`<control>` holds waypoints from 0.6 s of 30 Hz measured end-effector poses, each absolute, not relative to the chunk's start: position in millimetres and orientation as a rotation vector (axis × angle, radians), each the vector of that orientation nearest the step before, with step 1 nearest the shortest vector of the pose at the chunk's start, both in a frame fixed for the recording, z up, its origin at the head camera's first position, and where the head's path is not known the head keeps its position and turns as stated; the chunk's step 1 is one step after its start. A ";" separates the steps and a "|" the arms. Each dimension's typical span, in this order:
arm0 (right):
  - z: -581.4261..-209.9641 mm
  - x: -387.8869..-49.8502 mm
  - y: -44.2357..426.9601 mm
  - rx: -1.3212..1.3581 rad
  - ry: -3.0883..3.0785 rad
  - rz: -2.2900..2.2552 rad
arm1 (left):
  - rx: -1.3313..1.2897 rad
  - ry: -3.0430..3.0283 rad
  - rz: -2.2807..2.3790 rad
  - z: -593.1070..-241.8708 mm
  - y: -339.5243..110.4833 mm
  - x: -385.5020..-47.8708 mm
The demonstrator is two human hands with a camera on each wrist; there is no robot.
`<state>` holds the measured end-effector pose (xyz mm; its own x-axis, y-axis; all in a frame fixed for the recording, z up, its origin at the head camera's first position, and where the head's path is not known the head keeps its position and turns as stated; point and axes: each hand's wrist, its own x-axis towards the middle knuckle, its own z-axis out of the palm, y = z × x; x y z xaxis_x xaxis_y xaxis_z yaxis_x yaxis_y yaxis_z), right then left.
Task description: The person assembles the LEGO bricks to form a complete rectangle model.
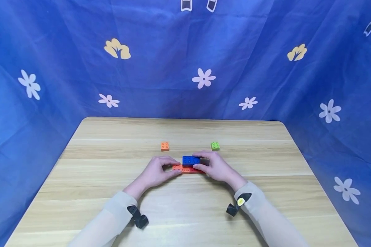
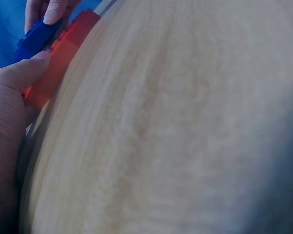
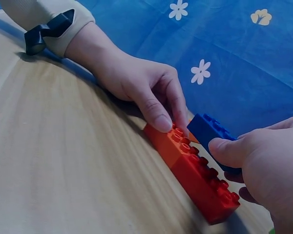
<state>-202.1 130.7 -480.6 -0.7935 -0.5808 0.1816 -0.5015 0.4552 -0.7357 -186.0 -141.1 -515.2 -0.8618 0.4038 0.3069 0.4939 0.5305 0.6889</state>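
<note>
While our left hand (image 1: 156, 172) grips the orange brick (image 3: 164, 147), end to end with the red brick (image 3: 199, 191) on the counter (image 1: 185, 212), our right hand (image 1: 216, 167) pinches the blue brick (image 1: 190, 161) just above both, long axes roughly parallel.

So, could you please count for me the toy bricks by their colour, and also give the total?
Orange: 2 (long orange brick, small orange brick)
Red: 1 (red brick)
Blue: 1 (blue brick)
Green: 1 (green brick)
Total: 5 bricks
</note>
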 end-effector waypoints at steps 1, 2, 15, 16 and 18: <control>-481.1 -201.6 130.5 -0.978 2.605 -1.257 | -0.782 -2.650 -1.250 -514.9 -140.8 -186.2; -481.9 -201.1 130.3 -0.988 2.612 -1.251 | -0.781 -2.648 -1.250 -514.7 -140.7 -186.3; -490.2 -195.9 128.4 -0.978 2.636 -1.194 | -0.774 -2.646 -1.266 -515.8 -140.0 -188.7; -490.3 -195.6 128.3 -0.978 2.639 -1.190 | -0.776 -2.644 -1.271 -515.9 -139.9 -188.7; -490.1 -195.1 127.9 -0.985 2.641 -1.191 | -0.776 -2.642 -1.275 -515.7 -140.0 -188.6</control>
<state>-195.1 127.9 -490.1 -0.7895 -0.5869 0.1796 -0.5232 0.4906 -0.6969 -188.6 -140.0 -515.7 -0.8637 0.3992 0.3077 0.4893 0.5172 0.7022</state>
